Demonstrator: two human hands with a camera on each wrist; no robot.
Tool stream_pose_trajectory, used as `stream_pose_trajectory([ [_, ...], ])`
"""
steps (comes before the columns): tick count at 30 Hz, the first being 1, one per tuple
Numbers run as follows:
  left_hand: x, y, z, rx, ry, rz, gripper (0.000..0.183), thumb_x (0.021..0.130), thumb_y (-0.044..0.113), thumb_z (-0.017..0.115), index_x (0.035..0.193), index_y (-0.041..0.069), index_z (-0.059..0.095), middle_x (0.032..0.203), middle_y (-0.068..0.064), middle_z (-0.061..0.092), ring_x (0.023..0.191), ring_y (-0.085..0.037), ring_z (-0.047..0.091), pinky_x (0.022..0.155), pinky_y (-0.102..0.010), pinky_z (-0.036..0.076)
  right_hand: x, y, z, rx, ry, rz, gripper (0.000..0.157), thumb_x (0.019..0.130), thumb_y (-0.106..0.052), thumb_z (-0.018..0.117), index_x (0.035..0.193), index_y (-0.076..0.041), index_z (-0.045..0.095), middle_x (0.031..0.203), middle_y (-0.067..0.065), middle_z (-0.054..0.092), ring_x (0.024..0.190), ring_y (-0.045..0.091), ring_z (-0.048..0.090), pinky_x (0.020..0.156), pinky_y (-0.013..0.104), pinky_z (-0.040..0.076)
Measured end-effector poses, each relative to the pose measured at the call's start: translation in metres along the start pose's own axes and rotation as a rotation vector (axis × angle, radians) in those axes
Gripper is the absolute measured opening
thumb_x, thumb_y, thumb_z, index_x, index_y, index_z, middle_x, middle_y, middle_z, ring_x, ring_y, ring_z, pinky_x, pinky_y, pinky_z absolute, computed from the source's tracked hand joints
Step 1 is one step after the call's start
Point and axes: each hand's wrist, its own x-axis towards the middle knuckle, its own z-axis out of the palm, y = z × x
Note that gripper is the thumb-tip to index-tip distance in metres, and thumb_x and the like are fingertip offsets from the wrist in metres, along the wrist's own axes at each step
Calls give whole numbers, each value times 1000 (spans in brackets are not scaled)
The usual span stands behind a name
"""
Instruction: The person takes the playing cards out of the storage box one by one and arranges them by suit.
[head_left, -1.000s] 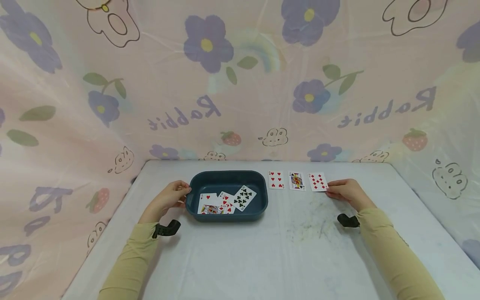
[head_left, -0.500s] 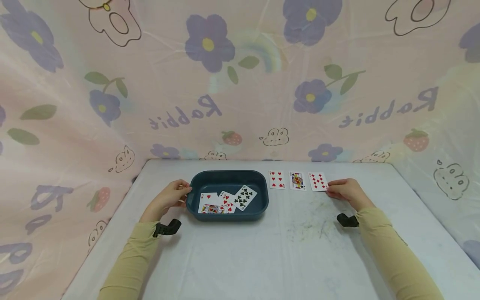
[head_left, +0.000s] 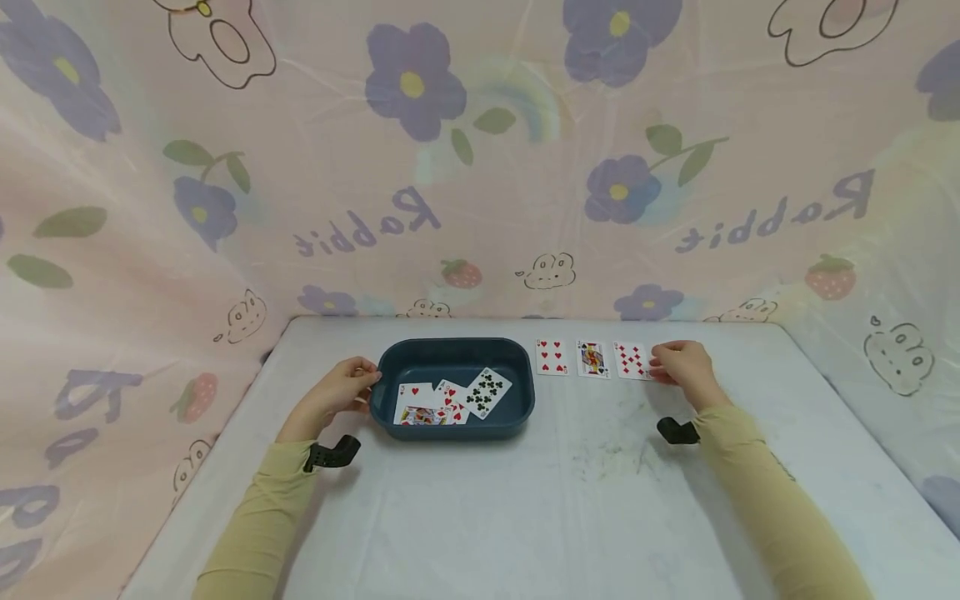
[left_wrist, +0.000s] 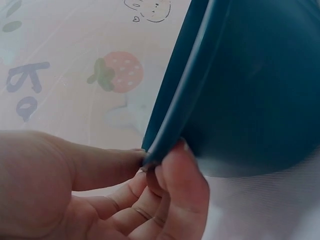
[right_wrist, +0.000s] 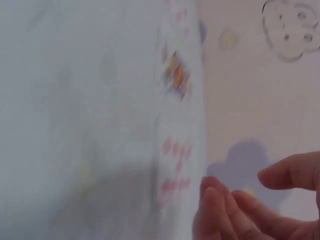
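My left hand (head_left: pixel 345 385) pinches the left end of a dark blue-green plastic tub (head_left: pixel 525 392), thumb and fingers about its rim (left_wrist: pixel 185 95). Inside the tub lie several face-up playing cards, among them a clubs card (head_left: pixel 488 392) tilted on top and a partly covered face card (head_left: pixel 423 416). A row of three cards lies right of the tub: a hearts card (head_left: pixel 552 357), a spade face card (head_left: pixel 592 359) and a diamonds card (head_left: pixel 631 361). Beside the diamonds card is my right hand (head_left: pixel 686 369); its thumb stands apart from the bent fingers (right_wrist: pixel 212 210), holding nothing.
A white-covered table (head_left: pixel 480 517) bears everything, with greyish smudges in front of the card row. Patterned cloth (head_left: pixel 487 183) rises behind the table and along both sides. The right wrist view is blurred.
My right hand has come off the diamonds card's right edge, rising and shifting slightly left. The row of cards lies as before. My left hand keeps its hold on the tub.
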Motion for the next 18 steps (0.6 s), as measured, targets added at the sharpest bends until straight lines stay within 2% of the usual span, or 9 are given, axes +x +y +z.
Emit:
stream_pose_trajectory([
  [2,0,0,0,-1,-2,-4,18,102,13,47,111,-3,44,92,-15,52,71,-19,57,61,-31,52,2,-15,10,6,4,-63,48,98,-21,44,131,14,43,116,32,57,87,23,68,78,33,54],
  [4,0,1,0,0,-2,-7,18,102,13,47,111,-3,44,92,-15,52,71,-19,57,61,-31,52,3,-34,20,24,-35,-122,46,100,-22,44,132,12,44,119,32,55,96,28,65,82,35,52],
  [9,2,2,2,4,16,-14,19,102,13,47,112,-2,44,91,-15,52,70,-18,55,59,-30,51,1,-82,51,109,-237,-194,44,102,-23,45,134,7,44,123,29,53,112,39,55,94,43,46],
  [14,4,1,3,12,30,-17,20,102,13,47,113,-3,44,89,-15,52,68,-17,54,57,-28,51,-2,-114,84,113,-418,-259,36,100,-18,49,128,4,50,118,27,59,108,39,58,94,49,44],
  [18,3,1,2,15,36,-10,19,101,12,47,112,-4,45,86,-13,51,68,-17,54,56,-28,51,-1,-132,107,113,-519,-311,33,100,-17,51,126,4,53,116,26,60,107,38,60,91,45,47],
])
